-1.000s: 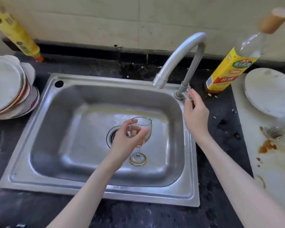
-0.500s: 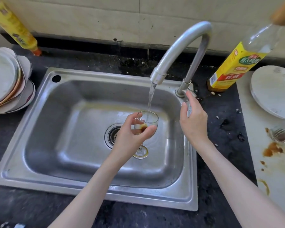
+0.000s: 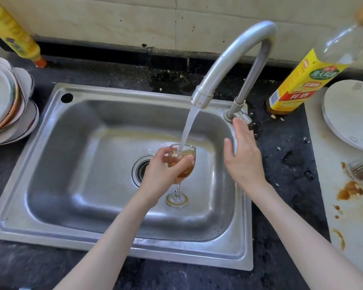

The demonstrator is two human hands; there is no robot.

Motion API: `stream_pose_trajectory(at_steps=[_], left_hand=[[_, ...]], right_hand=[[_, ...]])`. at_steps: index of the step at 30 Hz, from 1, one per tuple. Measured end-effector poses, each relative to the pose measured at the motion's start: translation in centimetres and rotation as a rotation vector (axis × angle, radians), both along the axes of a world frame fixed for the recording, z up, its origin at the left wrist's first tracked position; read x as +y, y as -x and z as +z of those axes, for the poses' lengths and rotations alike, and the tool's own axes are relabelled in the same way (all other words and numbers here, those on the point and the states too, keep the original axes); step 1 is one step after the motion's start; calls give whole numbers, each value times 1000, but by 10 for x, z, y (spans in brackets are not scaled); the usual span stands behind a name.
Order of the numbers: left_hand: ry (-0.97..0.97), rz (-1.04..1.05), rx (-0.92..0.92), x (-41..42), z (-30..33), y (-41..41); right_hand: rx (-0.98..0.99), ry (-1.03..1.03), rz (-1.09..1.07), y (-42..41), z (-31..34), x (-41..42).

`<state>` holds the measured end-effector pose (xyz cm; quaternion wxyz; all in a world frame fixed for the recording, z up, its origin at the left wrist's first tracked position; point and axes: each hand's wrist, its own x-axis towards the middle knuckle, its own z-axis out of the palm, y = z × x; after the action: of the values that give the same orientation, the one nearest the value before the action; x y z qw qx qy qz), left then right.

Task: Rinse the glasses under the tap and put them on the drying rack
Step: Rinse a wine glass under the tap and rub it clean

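Left hand (image 3: 161,174) fingers grip the wine glass (image 3: 181,164), hiding its bowl; right hand (image 3: 242,158) fingers spread.

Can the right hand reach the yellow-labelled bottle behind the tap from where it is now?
Probably yes. The right hand is open and holds nothing, and the bottle stands on the counter beyond it; only the tap base lies near that path.

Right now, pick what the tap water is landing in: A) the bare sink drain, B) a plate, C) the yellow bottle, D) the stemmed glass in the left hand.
D: the stream from the tap falls into the stemmed glass, which the left hand holds over the sink.
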<state>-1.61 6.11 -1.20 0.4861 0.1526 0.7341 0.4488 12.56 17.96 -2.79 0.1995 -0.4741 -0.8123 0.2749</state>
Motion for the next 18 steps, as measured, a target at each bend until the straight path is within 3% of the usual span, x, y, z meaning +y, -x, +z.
stream_pose_trajectory(at_steps=[4,7,9,11,18], left_hand=[[247,72,-468,3,-2,8],[353,165,-706,3,-9,12],[397,161,-725,4,-18,16],[433,131,-703,3,-27,19],[387,48,-579,4,-30,22]], right_hand=[[22,-205,93,-1,3,-16],[-26,130,88,6,11,-32],[-171,520,113,14,14,-32],[-196,837,115,21,14,-33],[-136,1061,60,31,7,-40]])
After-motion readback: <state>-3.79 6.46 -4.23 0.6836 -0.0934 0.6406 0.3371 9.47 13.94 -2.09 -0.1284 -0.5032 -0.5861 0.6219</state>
